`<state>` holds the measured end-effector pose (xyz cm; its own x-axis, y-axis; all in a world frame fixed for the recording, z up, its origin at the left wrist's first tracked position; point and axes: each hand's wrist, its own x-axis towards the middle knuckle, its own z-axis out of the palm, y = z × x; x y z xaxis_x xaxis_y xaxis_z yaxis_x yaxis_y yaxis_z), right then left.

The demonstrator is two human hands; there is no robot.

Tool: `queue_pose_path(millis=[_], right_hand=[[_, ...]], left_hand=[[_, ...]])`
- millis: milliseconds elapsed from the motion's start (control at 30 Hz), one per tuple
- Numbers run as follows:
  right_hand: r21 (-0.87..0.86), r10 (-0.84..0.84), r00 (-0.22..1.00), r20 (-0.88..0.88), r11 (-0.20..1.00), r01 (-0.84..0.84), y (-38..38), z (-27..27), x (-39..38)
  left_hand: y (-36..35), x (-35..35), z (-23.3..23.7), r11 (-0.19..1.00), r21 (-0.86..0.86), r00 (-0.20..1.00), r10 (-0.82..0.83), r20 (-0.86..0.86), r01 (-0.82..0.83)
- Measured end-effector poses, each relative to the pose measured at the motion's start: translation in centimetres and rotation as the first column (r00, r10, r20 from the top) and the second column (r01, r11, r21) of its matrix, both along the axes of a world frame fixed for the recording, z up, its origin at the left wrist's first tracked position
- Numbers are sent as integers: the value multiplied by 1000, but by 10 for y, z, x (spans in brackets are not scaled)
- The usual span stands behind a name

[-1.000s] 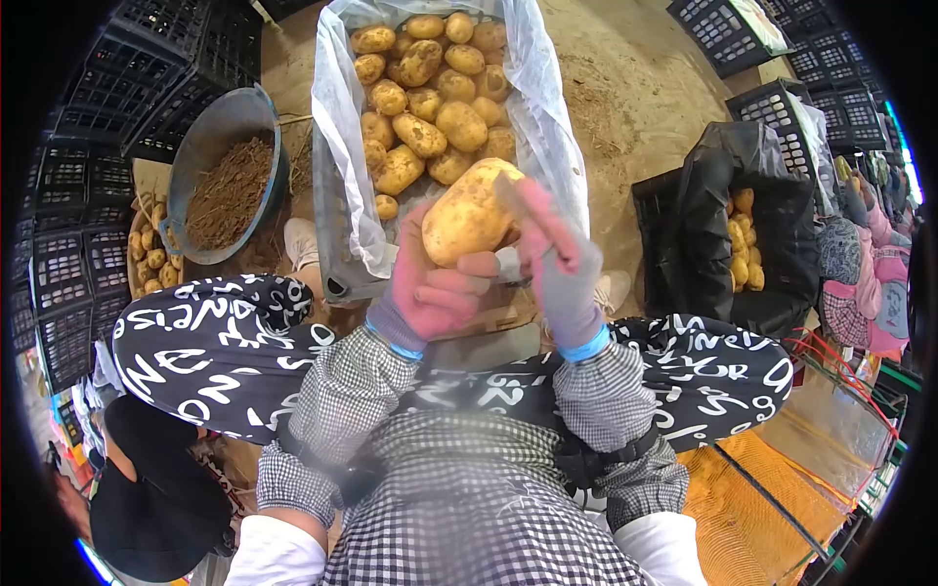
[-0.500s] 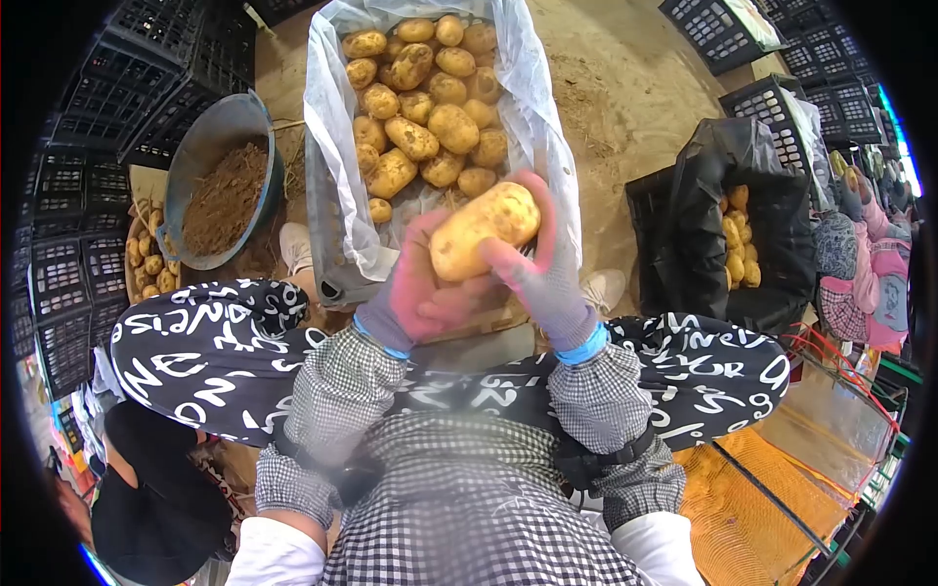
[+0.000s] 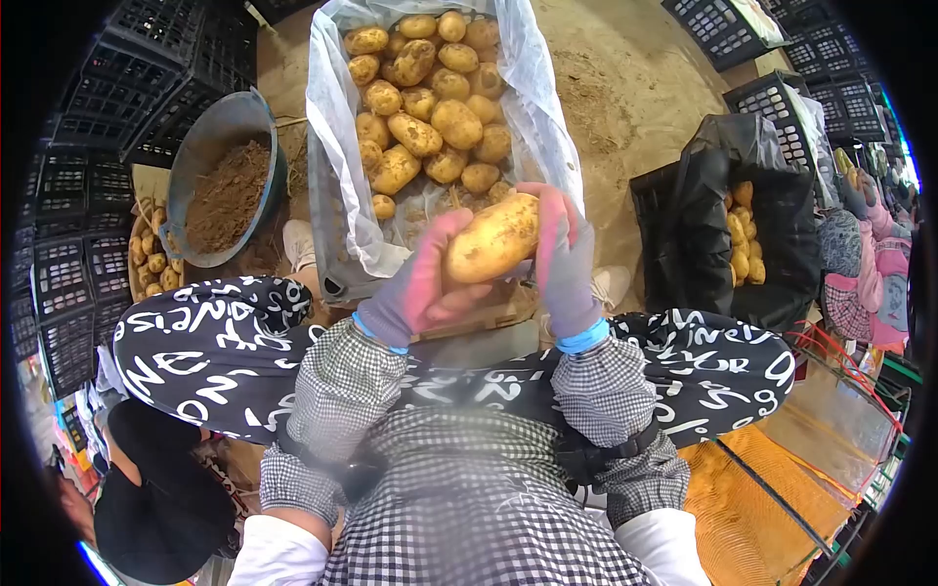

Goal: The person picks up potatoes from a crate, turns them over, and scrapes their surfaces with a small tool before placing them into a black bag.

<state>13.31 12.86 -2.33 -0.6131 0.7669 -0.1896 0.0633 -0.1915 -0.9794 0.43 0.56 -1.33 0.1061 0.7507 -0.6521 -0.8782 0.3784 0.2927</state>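
Head view shows both gloved hands together on one large potato (image 3: pixel 491 240), the left hand (image 3: pixel 425 278) cupping its left end, the right hand (image 3: pixel 566 259) gripping the right. It appears over the near end of a crate (image 3: pixel 337 285). Inside the crate's white liner (image 3: pixel 332 112), a potato pile (image 3: pixel 455 124) reaches the far edge. Beyond the crate's left edge stands a basin (image 3: pixel 271 122) holding soil (image 3: pixel 230 200).

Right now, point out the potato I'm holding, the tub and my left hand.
Potato (image 3: pixel 493 237): head view, middle of its skin.
Tub (image 3: pixel 233 119): head view, bare inner wall above the soil.
Left hand (image 3: pixel 422 277): head view, middle of the glove.
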Motion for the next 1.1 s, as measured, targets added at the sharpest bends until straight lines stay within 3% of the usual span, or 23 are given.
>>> queue_pose_path(millis=[33,100,167,233,300,433,533,633,733,833,967,1100], right_hand=[[-116,2,999,-53,993,-8,3,0,1],[-117,100,994,53,989,-94,7,-4,3],[-176,104,988,117,981,-82,5,0,2],[-274,19,989,147,961,22,-1,27,-3],[-230,4,999,42,973,6,-3,22,-3],[-234,47,990,-131,969,-77,-2,19,2],[-250,39,980,-196,964,-88,-10,33,1],[33,35,982,-187,999,-29,-13,32,0],[204,80,987,-139,978,-50,-6,28,3],[-160,-9,985,-175,987,-19,3,26,7],[-153,181,981,-70,970,-190,10,29,12],[-215,240,965,-101,942,-257,6,31,12]], left_hand=[[4,2,6,999,-52,992,1,-129,-8],[11,4,16,987,-150,927,-9,-375,-51],[6,6,9,998,-29,756,27,-654,-60],[4,9,5,998,61,473,63,-879,-20],[6,15,5,995,91,101,86,-991,50],[5,7,12,992,121,197,114,-974,22],[2,-6,-7,980,191,365,201,-909,-65],[2,-7,-13,974,211,514,220,-829,-78],[5,1,1,971,220,641,230,-732,-96],[8,4,14,960,230,708,274,-651,-160],[5,2,7,947,286,700,301,-648,-143],[4,1,8,934,351,653,310,-691,-72]])
